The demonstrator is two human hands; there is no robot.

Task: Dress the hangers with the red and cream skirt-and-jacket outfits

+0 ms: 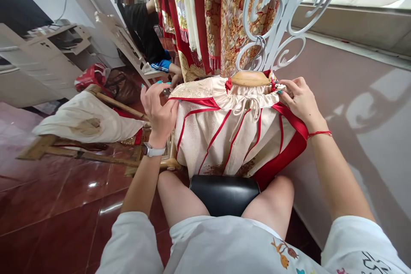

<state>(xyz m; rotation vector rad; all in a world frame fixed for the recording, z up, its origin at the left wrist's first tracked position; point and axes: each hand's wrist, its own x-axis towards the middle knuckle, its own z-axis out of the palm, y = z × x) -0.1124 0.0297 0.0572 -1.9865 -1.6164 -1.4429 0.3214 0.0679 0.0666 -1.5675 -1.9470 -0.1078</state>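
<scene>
A cream brocade skirt (221, 137) with red piping hangs in front of me from a wooden hanger (250, 78). Its gathered drawstring waistband is tied in a bow (245, 105) at the middle. On the left, my left hand (158, 111) grips the skirt's outer upper edge, index finger raised; its thumb tip is hard to make out. At the opposite end, my right hand (297, 96) pinches the waistband between thumb and fingers, close to the hanger's tip. The cloth spreads between both hands, and a broad red border runs down its right side.
A white scrolled metal rack (278, 13) rises behind the hanger, beside embroidered hanging garments (212, 13). Left stands a bamboo frame (77, 152) draped with white cloth (86, 115). A person in black (144, 25) sits beyond. A black cushion (224, 192) lies between my thighs; a wall borders my right.
</scene>
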